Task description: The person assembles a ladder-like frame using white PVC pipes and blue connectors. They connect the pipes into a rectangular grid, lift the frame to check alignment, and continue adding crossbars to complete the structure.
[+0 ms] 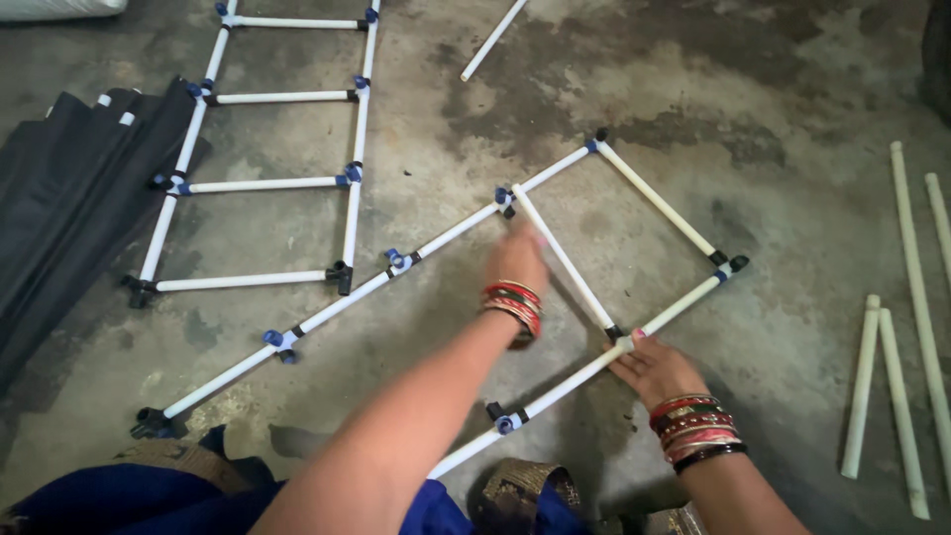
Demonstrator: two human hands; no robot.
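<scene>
While both hands work, a white pipe frame (pixel 555 223) takes shape on the concrete floor (pixel 792 119).
Left hand (pixel 517 260) closes its grip on the cross pipe (pixel 565 263); right hand (pixel 656 369), fingers spread open, steadies the lower rail (pixel 584 372); seating that joint looks like the step in hand.

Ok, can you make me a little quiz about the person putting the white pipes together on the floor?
1. True or false: the left hand rests on the cross pipe of the white pipe frame.
2. What does the right hand touch? A) the black fabric B) the frame's near rail C) the loose pipes
3. Fill in: a finished frame shaped like a ______ lies at the upper left.

Key: 1 true; 2 B; 3 ladder.
</scene>
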